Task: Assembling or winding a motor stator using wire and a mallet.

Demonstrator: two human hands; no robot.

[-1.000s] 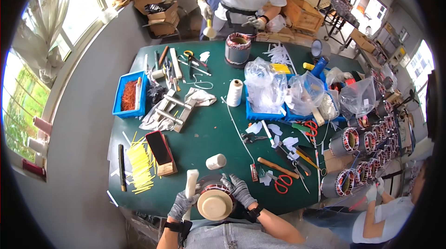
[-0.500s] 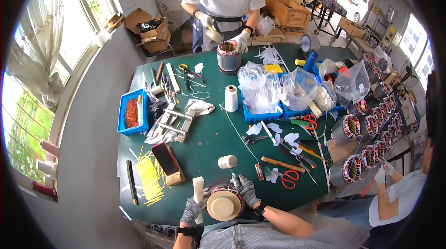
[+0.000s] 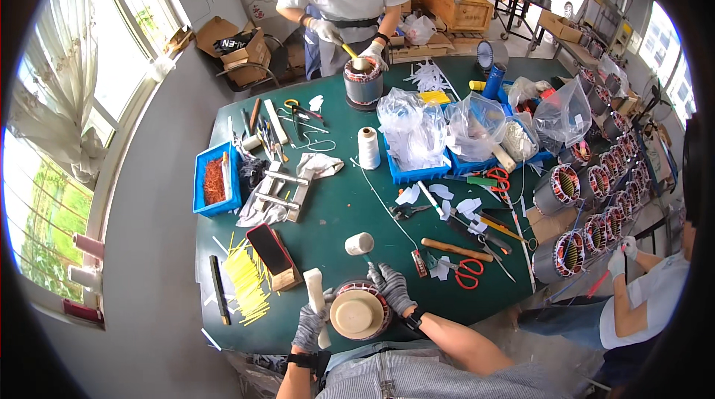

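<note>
The grey-gloved left hand (image 3: pixel 310 327) grips a white oblong bar (image 3: pixel 315 291), the grey-gloved right hand (image 3: pixel 392 289) a white-headed mallet (image 3: pixel 360 243). Beyond their fingers spreads a dark-green tabletop (image 3: pixel 342 201); leftward, a grey wall (image 3: pixel 149 213).

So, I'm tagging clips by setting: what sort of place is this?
Probably a motor workshop: rows of what look like stators, plus a spool and red scissors on a green table.
</note>
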